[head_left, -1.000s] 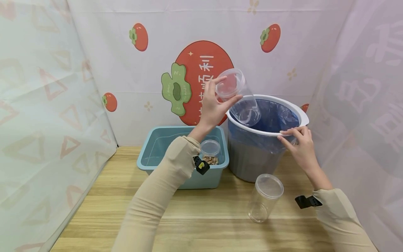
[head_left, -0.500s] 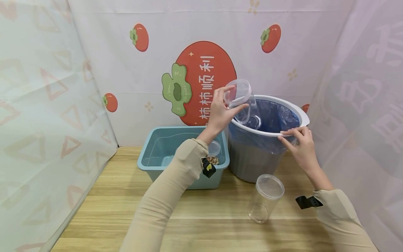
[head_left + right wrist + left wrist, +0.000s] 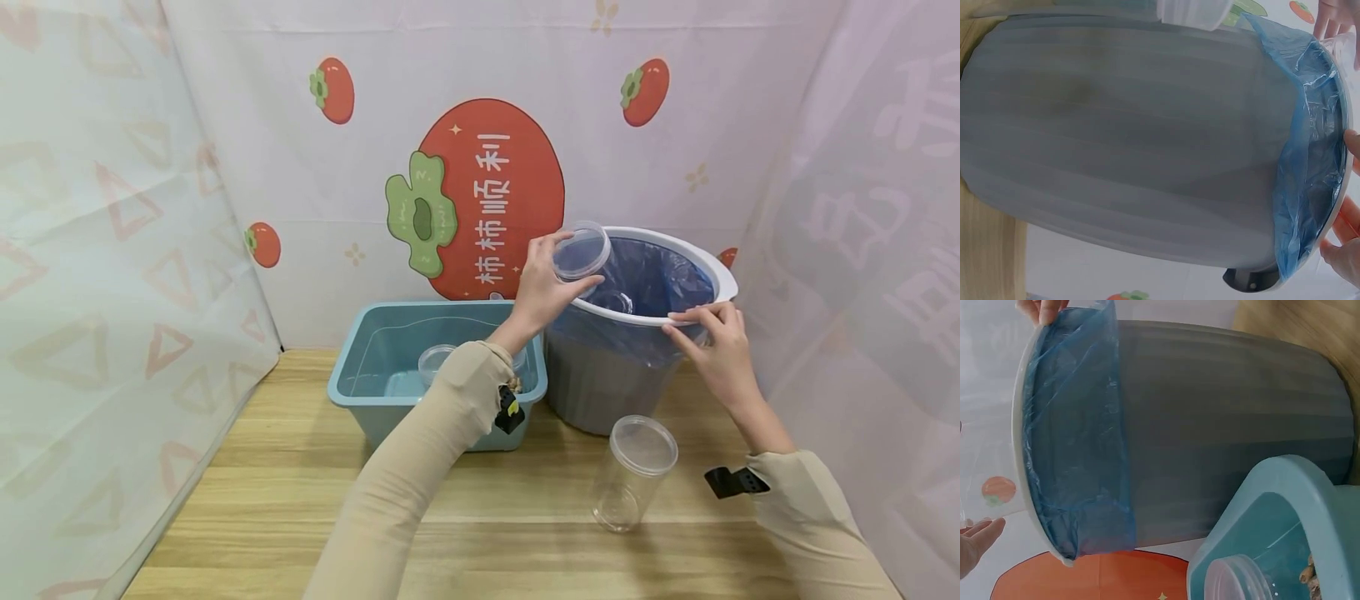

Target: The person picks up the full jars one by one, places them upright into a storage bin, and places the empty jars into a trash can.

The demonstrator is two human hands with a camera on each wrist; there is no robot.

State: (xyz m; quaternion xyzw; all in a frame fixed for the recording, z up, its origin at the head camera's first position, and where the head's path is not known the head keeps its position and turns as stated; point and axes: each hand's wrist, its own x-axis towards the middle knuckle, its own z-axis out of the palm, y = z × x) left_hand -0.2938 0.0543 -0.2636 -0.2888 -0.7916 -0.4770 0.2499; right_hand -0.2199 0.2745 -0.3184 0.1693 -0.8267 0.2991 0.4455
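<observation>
Over the left part of the bin's mouth, my left hand (image 3: 542, 287) grips a clear plastic jar (image 3: 583, 253) near its top, fingers behind and thumb in front. The jar is tilted, its base reaching inside the rim. My right hand (image 3: 716, 346) pinches the bin's white rim (image 3: 645, 320) at the front right, thumb under and fingers over. The grey trash bin (image 3: 596, 387) is lined with a blue plastic bag (image 3: 663, 275) that folds down outside the rim. In the left wrist view, the left hand (image 3: 979, 547) shows only partly at the left edge.
Left of the bin stands a light-blue basin (image 3: 341, 398) holding a clear lidded container (image 3: 437, 360) and brown nut-like pieces (image 3: 516, 384), partly hidden by my left arm. Another clear jar (image 3: 632, 475) stands upright on the wooden table (image 3: 480, 550) in front of the bin.
My left hand has moved right and down, lowering the jar further into the bin. More of the basin's contents shows now. The right hand has stayed on the rim.
</observation>
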